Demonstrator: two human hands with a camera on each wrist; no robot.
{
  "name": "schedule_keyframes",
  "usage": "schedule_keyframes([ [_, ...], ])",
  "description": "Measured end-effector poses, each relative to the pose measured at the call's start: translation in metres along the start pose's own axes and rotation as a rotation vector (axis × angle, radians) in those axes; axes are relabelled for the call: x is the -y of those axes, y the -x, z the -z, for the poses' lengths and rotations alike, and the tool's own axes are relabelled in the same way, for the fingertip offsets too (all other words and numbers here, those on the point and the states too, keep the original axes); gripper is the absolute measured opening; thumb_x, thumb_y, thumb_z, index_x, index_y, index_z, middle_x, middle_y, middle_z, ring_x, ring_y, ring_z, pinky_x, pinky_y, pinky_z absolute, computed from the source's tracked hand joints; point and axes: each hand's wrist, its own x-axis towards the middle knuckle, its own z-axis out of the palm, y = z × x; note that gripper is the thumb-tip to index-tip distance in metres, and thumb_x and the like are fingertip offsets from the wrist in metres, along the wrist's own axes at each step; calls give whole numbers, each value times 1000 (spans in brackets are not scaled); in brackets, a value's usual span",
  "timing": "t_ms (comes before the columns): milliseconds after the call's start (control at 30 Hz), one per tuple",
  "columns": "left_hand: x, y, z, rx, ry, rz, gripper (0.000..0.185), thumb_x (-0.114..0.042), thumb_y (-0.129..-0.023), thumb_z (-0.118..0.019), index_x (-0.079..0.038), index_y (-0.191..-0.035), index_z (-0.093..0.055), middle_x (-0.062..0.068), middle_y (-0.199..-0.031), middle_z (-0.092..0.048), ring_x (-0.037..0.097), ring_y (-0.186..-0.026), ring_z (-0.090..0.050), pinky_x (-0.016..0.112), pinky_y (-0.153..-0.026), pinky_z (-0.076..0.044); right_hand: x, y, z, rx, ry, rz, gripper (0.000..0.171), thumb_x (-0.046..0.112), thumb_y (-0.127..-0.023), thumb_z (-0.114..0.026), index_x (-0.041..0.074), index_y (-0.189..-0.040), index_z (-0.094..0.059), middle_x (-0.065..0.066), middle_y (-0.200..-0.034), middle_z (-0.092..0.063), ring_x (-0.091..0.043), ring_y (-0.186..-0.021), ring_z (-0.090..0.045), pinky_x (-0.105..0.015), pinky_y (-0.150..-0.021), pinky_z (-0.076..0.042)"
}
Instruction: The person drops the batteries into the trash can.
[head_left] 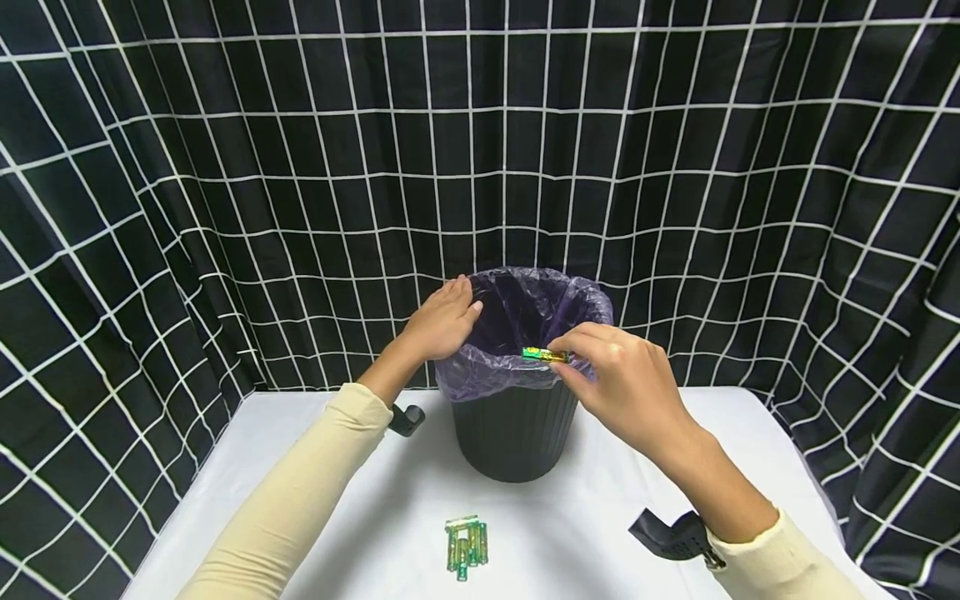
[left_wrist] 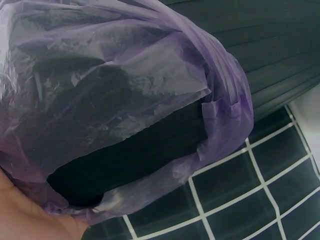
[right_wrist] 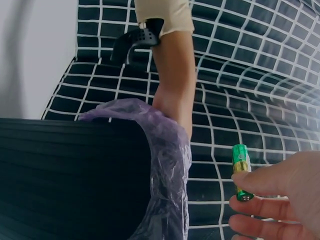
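Two hands are working at a black ribbed bin point(head_left: 516, 437) that is standing on the white counter point(head_left: 750, 433), in front of a black curtain with a white grid point(head_left: 225, 167). A purple plastic liner point(head_left: 480, 375) is hanging folded over the bin's rim.

On the far side of the rim, the left hand point(head_left: 442, 321) is resting on the liner. Its fingers are lying over the plastic edge, though from the head view it is hard to tell whether they are pinching the film or only pressing on it; the left wrist view is showing just a patch of palm against the liner.

Over the near edge of the bin's mouth, the right hand point(head_left: 626, 383) is pinching a single green and gold battery point(head_left: 545, 355) between thumb and fingertips, so its grip is closed round that battery. In the head view the battery is lying level, just above the liner and the open mouth.

Near the front edge of the counter, well apart from the bin, a small cluster of batteries point(head_left: 466, 546) in the same colours is lying.
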Motion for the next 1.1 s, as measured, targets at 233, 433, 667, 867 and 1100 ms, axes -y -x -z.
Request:
schedule_keyframes([
  [233, 3, 2, -3, -11, 9, 5, 61, -31, -111, -21, 8, -157, -17, 22, -167, -12, 33, -156, -10, 39, -127, -9, -4, -15, -4, 19, 18, 15, 17, 6, -79, -86, 11, -93, -78, 1, -91, -75, -19, -77, -71, -37, -54, -55],
  [433, 2, 1, -2, -9, 14, -4, 61, -32, -111, -21, 8, -157, -17, 21, -167, -12, 33, -156, -9, 40, -127, -9, -12, -28, -10, 35, 23, -9, 15, 6, -80, -85, 10, -93, -79, -1, -90, -75, -21, -76, -71, -38, -54, -55],
  [667, 2, -1, -1, -10, 13, -7, 61, -31, -111, -22, 9, -157, -18, 22, -167, -12, 33, -156, -10, 39, -127, -9, -18, -38, -17, 62, 61, -34, 12, 6, -82, -83, 10, -94, -79, -2, -89, -74, -21, -74, -69, -40, -53, -55],
  [867, 1, -1, -1, -9, 17, -2, 62, -32, -111, -22, 9, -157, -17, 22, -167, -12, 32, -156, -10, 39, -127, -9, -25, -44, -24, 94, 76, -63, 13, 5, -84, -82, 9, -96, -79, -3, -89, -75, -22, -74, -68, -40, -55, -54],
  [1100, 1, -1, -1, -10, 20, -1, 61, -32, -111, -22, 8, -157, -17, 21, -167, -12, 32, -156, -9, 38, -127, -8, -31, -48, -32, 119, 91, -73, 12, 6, -84, -82, 7, -96, -79, -4, -89, -74, -22, -71, -66, -40, -56, -54],
])
